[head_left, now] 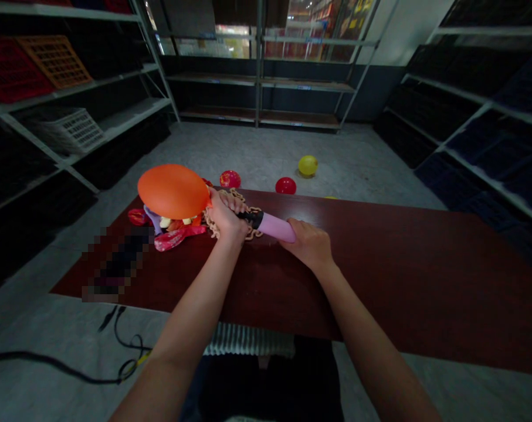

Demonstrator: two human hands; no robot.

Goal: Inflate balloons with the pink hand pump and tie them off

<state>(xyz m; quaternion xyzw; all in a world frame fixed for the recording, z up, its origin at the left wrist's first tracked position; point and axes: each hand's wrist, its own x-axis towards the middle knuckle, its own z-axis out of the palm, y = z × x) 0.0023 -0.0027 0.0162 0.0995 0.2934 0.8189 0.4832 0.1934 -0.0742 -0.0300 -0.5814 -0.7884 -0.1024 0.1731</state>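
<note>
My left hand [229, 212] is closed around the neck of an inflated orange balloon [173, 191] and the black nozzle end of a pump. My right hand [307, 241] grips the pink barrel of that pump [274, 226], which lies slanted between my hands above the table. Under and beside my left hand is a beige chain [253, 233]. Left of it, below the orange balloon, several deflated balloons lie in a pile, among them a red patterned one [178, 237].
The dark red table [380, 264] spans the view. A blurred dark object [125, 261] lies at its left. Red balloons [285, 186] and a yellow balloon [308, 165] are beyond the far edge. Shelves with crates [74, 130] stand around; a black cable [50, 364] is on the floor.
</note>
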